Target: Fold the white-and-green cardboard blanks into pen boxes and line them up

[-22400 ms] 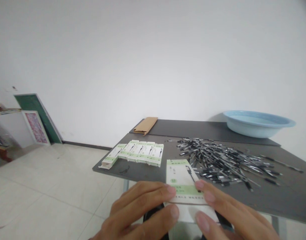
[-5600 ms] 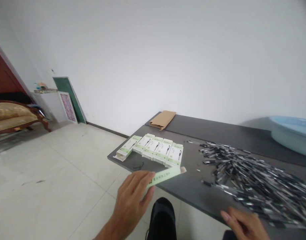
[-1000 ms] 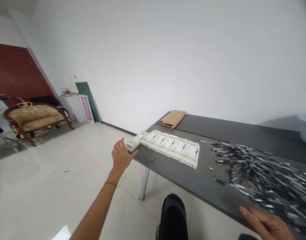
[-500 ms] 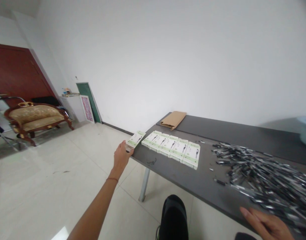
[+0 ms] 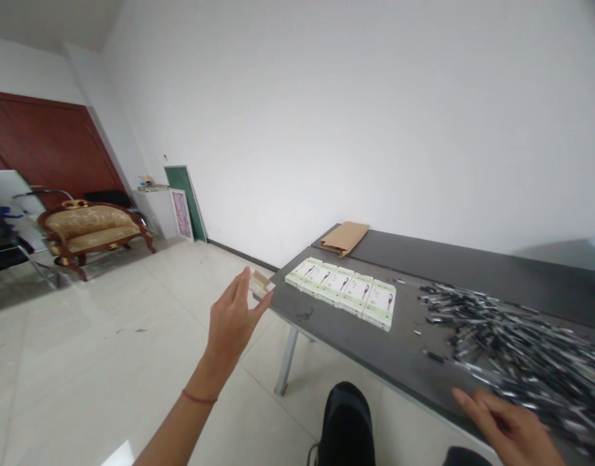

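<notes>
My left hand (image 5: 233, 320) is raised off the table's left corner and grips a small white and green box (image 5: 261, 283), seen end on with its flap open. A row of several like boxes (image 5: 343, 290) lies flat on the dark grey table (image 5: 389, 343). My right hand (image 5: 508, 430) rests at the table's near edge with fingers stretched out, beside a big heap of black and silver pens (image 5: 515, 343). It holds nothing.
A brown paper envelope (image 5: 344, 237) lies at the table's far left. A wooden sofa (image 5: 90, 226) and a red door (image 5: 44, 152) stand at the left wall; framed boards (image 5: 183, 204) lean there. A black shoe (image 5: 346, 421) shows below.
My left hand has lifted the leftmost box off the table's corner and drawn it toward me. The row on the table is shorter by one. My right hand stays by the pens.
</notes>
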Demonstrator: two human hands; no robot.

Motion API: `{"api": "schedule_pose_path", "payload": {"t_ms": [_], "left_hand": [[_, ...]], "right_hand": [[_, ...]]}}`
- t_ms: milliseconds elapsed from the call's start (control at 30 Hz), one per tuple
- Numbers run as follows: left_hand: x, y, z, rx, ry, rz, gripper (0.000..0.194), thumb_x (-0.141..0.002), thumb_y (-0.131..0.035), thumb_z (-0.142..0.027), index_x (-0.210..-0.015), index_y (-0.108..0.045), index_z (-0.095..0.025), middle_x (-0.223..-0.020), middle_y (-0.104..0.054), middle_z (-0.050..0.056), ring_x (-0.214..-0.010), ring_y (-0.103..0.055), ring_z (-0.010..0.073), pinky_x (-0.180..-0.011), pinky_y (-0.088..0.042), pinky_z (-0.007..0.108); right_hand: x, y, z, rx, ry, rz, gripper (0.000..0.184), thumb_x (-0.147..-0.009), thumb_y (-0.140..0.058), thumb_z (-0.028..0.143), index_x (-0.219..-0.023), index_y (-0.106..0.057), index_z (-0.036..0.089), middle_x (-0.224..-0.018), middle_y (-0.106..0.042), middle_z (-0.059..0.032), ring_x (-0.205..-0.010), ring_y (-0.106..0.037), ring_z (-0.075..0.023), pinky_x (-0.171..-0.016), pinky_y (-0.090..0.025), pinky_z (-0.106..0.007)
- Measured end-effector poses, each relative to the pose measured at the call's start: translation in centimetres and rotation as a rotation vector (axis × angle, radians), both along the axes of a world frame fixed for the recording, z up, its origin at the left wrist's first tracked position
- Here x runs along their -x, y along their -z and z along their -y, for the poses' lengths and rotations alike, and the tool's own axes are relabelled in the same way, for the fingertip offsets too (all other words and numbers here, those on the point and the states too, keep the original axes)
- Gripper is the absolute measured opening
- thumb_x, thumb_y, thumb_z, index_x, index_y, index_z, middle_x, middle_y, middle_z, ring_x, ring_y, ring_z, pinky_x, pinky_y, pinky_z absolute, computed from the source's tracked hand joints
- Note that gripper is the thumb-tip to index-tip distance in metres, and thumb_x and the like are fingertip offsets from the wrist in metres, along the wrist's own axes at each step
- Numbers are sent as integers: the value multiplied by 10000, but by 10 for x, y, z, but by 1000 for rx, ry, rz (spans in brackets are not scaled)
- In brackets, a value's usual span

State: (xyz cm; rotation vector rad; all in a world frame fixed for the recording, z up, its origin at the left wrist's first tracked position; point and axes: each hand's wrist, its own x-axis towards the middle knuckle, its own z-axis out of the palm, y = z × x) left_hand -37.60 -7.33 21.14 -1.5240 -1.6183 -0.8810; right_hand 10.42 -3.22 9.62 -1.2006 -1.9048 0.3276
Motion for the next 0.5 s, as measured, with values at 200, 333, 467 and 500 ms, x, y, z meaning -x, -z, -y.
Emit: {"api": "schedule_pose_path", "payload": {"t_ms": [200, 333, 467, 500], "left_hand": [[-78, -37, 72, -177, 145, -121, 664, -917, -787, -292, -1500, -504, -149, -1309, -736, 134, -1129, -752, 270, -988, -643, 386], [-124, -48, 101, -162, 214, -101, 646, -936, -762, -313, -1512, -511, -165, -1289, -749, 118, -1085, -771, 266, -915, -679, 376], [-158, -60, 113, -159, 271, -82, 679, -934, -756, -366, -1517, -501, -129, -1293, -748, 121, -1052, -782, 247, -883, -689, 335], [-165, -62, 114, -156, 291, -79, 691, -930, -757, -377, -1520, -497, -126, -1285, -752, 118, -1035, -787, 240, -867, -692, 319]], "right_hand": [[92, -69, 37, -455, -182, 105, 445, -917, -735, 487, -1251, -665, 202, -1004, -775, -92, -854, -767, -243, -744, -636, -306], [150, -109, 63, -562, -212, 102, 732, -986, -651, 419, -1614, -364, 176, -1447, -639, -186, -1329, -623, -379, -1024, -587, -543], [165, -117, 74, -538, -253, -26, 622, -1049, -494, 245, -1640, -304, 207, -1540, -576, -136, -1373, -605, -305, -1053, -584, -481], [162, -117, 75, -551, -255, -50, 584, -1045, -484, 217, -1615, -356, 216, -1501, -618, -118, -1326, -648, -279, -1030, -600, -435]]}}
